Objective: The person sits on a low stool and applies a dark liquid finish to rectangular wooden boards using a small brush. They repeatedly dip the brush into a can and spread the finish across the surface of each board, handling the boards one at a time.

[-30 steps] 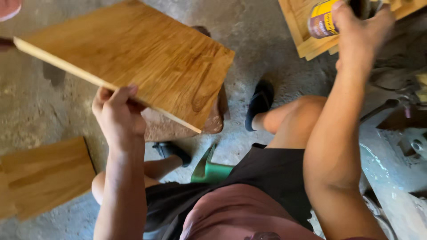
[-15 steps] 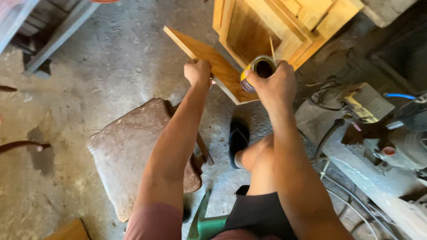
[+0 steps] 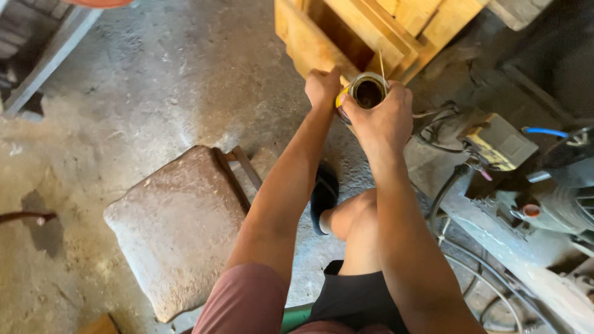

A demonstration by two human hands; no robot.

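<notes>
Against the wooden stack (image 3: 371, 31), both hands now grip: left hand (image 3: 323, 86) the board, right hand (image 3: 380, 120) the can (image 3: 366, 91).

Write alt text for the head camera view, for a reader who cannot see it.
Seen from above, a seated person's right hand grips an open yellow can, while the left hand rests on a stack of wooden panels. Below lie a concrete floor, a worn stool and machinery at right.

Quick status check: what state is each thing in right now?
Can: open, held upright in the right hand.
Stick: standing in the can.
Left hand: closed on a board's edge.
Boards: stacked, leaning on the floor.
Stool: upright, nothing on it.
</notes>
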